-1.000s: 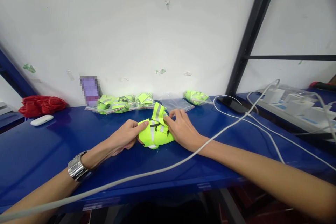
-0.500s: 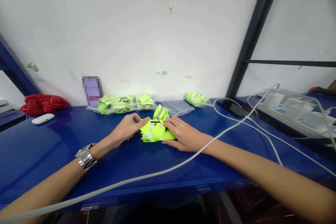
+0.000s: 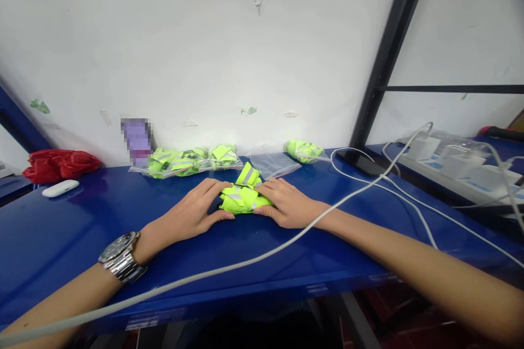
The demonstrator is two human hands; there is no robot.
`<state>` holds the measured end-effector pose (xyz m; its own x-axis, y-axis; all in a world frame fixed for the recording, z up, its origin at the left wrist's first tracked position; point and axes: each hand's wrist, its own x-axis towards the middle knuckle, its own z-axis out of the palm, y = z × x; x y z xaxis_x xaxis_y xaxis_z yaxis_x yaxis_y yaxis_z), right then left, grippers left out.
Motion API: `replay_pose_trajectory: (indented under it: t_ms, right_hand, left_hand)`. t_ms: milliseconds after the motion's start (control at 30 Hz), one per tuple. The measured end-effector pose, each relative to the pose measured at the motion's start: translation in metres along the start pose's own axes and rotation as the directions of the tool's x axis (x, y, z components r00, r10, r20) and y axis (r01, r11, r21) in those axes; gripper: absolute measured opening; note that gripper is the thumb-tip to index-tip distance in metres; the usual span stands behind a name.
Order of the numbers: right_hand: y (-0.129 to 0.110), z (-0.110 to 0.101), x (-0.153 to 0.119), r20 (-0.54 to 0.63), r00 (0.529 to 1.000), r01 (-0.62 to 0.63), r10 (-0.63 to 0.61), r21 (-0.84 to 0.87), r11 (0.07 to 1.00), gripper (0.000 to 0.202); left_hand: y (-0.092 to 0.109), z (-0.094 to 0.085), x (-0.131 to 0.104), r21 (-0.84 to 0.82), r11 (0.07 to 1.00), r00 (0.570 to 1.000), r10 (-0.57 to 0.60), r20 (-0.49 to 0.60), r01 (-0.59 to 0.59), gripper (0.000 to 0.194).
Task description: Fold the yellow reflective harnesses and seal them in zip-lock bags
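Note:
A folded neon yellow vest (image 3: 242,198) with silver reflective strips lies on the blue table (image 3: 262,253), a small flap standing up at its back. My left hand (image 3: 200,204), with a metal watch on the wrist, grips its left end, fingers on top and thumb at the front. On the other side my right hand (image 3: 289,202) holds the right end in the same way, fingertips over the top. Behind the vest lies a flat clear plastic bag (image 3: 273,164). Several bagged neon bundles (image 3: 186,161) rest along the wall, and another bundle (image 3: 303,150) sits further right.
A white cable (image 3: 245,266) crosses in front of me and over my right forearm. A red plastic bundle (image 3: 61,164) and white case (image 3: 60,188) lie at left. Back right are a dark phone (image 3: 360,162) and a power strip with chargers (image 3: 462,166).
My left hand has turned from a thumb-and-finger pinch to a wider grip round the vest's left end. The vest looks more compact, and the view has shifted slightly.

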<state>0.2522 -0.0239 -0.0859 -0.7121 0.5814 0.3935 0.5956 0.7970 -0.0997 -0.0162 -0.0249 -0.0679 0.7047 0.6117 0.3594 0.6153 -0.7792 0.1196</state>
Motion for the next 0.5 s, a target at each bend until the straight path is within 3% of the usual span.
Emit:
replay_pose_trajectory:
  t_ms: [167,300,500]
  right_hand:
    - [0.0,-0.002,0.001,-0.011,0.998,-0.054,0.054,0.028,0.998,0.036]
    - [-0.001,0.0,0.005,-0.041,0.996,-0.08,0.083,0.073,0.994,0.033]
    - [-0.007,-0.005,0.012,0.034,0.972,-0.233,0.233,0.28,0.931,0.037]
  left_hand:
    - [0.006,0.008,0.007,-0.044,0.994,0.994,-0.103,-0.037,0.102,0.04]
    - [0.011,0.006,0.01,-0.124,0.971,0.979,-0.204,0.005,0.203,0.033]
    - [0.019,0.001,0.014,-0.288,0.903,0.946,-0.322,0.035,0.318,0.046]
